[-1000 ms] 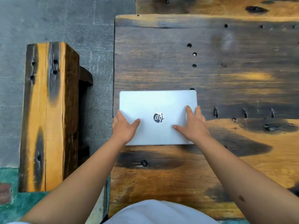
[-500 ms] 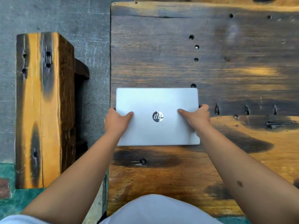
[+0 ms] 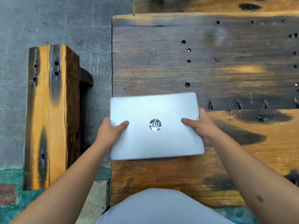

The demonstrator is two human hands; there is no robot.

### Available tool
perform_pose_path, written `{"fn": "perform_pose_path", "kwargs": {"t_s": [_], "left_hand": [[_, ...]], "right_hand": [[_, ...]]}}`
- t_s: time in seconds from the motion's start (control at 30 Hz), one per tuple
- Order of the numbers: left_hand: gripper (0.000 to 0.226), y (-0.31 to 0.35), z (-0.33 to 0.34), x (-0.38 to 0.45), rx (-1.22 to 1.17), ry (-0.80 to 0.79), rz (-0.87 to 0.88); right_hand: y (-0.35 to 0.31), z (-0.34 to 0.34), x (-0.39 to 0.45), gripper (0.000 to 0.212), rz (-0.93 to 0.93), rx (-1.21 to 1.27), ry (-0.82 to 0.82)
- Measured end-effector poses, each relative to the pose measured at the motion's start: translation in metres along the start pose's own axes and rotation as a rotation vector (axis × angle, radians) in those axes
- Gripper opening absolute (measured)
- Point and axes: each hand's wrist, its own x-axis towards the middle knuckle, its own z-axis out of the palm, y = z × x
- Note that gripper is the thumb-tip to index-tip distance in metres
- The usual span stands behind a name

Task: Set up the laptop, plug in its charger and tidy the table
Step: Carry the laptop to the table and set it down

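Observation:
A closed silver laptop (image 3: 155, 139) with a round logo on its lid is lifted a little above the wooden table (image 3: 210, 65), near the table's left front corner. My left hand (image 3: 111, 131) grips its left edge, thumb on the lid and fingers hidden underneath. My right hand (image 3: 202, 125) grips the right edge the same way. The laptop's near edge looks raised toward me. No charger is in view.
A wooden bench (image 3: 48, 113) stands to the left of the table over a grey stone floor (image 3: 56, 21). The table's left edge runs just beside the laptop. Dark knots and small holes mark the tabletop.
My hands went from resting flat on the lid to gripping both side edges, and the laptop has come up off the table toward me.

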Motion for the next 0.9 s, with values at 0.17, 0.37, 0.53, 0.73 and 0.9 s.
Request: {"fn": "perform_pose_path", "kwargs": {"t_s": [0.17, 0.37, 0.53, 0.73, 0.9], "left_hand": [[0.057, 0.01, -0.018, -0.05, -0.135, -0.107, 0.083], [0.04, 0.009, -0.03, -0.109, -0.148, -0.075, 0.14], [0.037, -0.01, -0.031, -0.158, -0.134, 0.026, 0.177], [0.045, -0.035, -0.028, -0.198, -0.123, 0.104, 0.163], [0.051, -0.051, -0.026, -0.217, -0.145, 0.125, 0.136]], "right_hand": [[-0.01, -0.011, -0.052, 0.062, -0.054, 0.046, -0.047], [-0.007, -0.018, -0.118, 0.038, -0.177, 0.084, -0.094], [0.011, -0.026, -0.16, 0.033, -0.247, 0.073, -0.145], [0.033, -0.034, -0.183, 0.027, -0.239, 0.056, -0.188], [0.047, -0.034, -0.189, 0.048, -0.232, 0.026, -0.147]]}}
